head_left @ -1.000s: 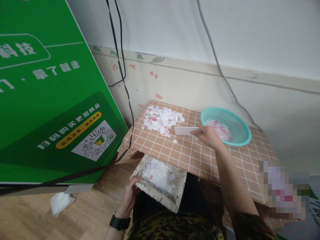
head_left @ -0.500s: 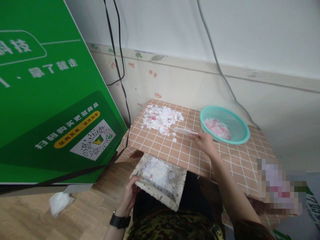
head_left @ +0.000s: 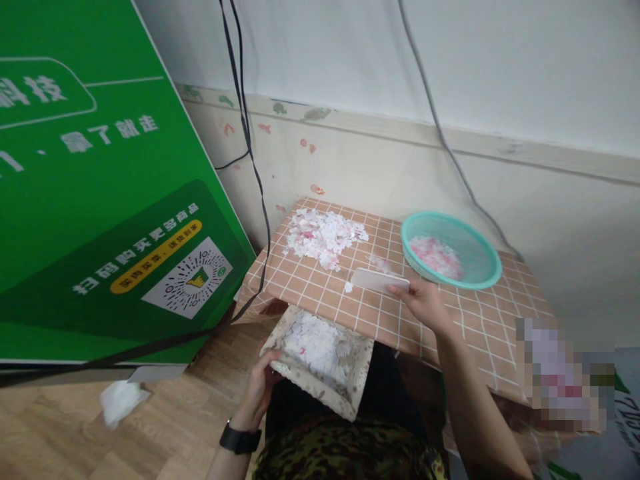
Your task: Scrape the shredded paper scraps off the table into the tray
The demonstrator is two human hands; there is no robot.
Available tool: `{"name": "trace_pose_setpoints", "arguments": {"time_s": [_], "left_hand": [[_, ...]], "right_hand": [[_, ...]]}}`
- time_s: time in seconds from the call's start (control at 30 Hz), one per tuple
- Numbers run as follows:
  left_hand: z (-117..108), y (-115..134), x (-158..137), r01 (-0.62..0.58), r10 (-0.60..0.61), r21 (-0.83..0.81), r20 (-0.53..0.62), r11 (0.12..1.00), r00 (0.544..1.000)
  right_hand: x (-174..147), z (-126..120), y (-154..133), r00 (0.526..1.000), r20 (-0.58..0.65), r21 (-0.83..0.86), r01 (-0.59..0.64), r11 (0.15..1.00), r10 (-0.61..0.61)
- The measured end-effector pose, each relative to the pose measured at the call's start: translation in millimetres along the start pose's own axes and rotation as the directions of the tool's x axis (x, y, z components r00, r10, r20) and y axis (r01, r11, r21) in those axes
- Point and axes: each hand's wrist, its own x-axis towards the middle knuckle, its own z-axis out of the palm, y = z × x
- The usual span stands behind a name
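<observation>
The checked table point(head_left: 450, 320) carries a heap of paper scraps point(head_left: 323, 237) at its ten o'clock corner and a teal basin point(head_left: 493, 267) at two o'clock. A patterned tray point(head_left: 345, 393), part-filled with scraps, sits under the near edge, the left hand point(head_left: 260, 390) clamped on its rim. This looks like the sweeping step: the right hand point(head_left: 425, 303), fingers pinched on a white card point(head_left: 377, 280), probably needs a drag toward six o'clock.

Corner room, pale walls
White wall point(head_left: 500, 60) with cables point(head_left: 240, 100), green signboard point(head_left: 90, 200) leaning left, wood-look floor point(head_left: 165, 433).
</observation>
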Motion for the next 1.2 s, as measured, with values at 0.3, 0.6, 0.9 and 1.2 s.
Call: {"name": "trace_pose_setpoints", "arguments": {"time_s": [0.3, 0.6, 0.9, 1.2], "left_hand": [[2.3, -3.6, -0.4, -0.003, 0.003, -0.017, -0.011, 1.000, 1.000], [10.0, 0.9, -6.0, 0.007, -0.008, -0.025, -0.018, 1.000, 1.000], [6.5, -1.3, -5.0, 0.003, -0.003, -0.020, -0.007, 1.000, 1.000], [5.5, 0.5, -5.6, -0.006, 0.006, -0.019, -0.004, 1.000, 1.000]], "right_hand": [[-26.1, 13.0, -8.4, 0.999, -0.018, 0.105, -0.028, 0.994, 0.030], [-61.2, 26.9, -20.0, 0.999, -0.012, 0.167, -0.038, 0.985, 0.041], [-78.2, 37.8, -33.7, 0.999, 0.015, 0.246, -0.046, 0.968, 0.043], [-88.9, 55.8, -35.9, 0.995, 0.096, 0.301, -0.020, 0.953, -0.009]]}}
